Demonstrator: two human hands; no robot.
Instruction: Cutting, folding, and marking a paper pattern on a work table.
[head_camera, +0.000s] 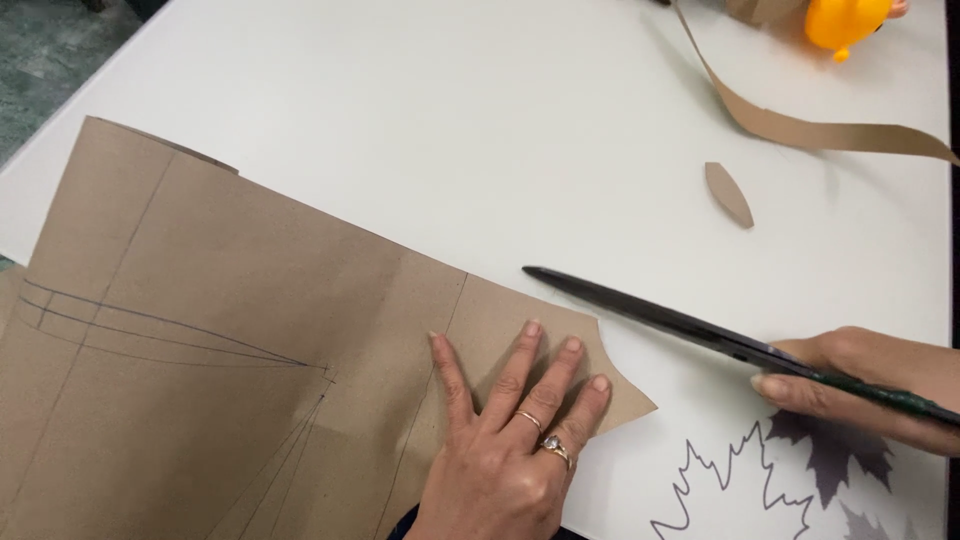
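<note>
Left hand (505, 450) flat on matte brown paper (250, 330).

The single head-worn camera looked steeply down from close above the white table (480, 120), facing forward across the flat brown paper sheet (250, 330).

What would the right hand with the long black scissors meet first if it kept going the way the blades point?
Probably only bare white table: the closed scissors in the right hand point up-left, passing just above the brown paper pattern sheet.
</note>
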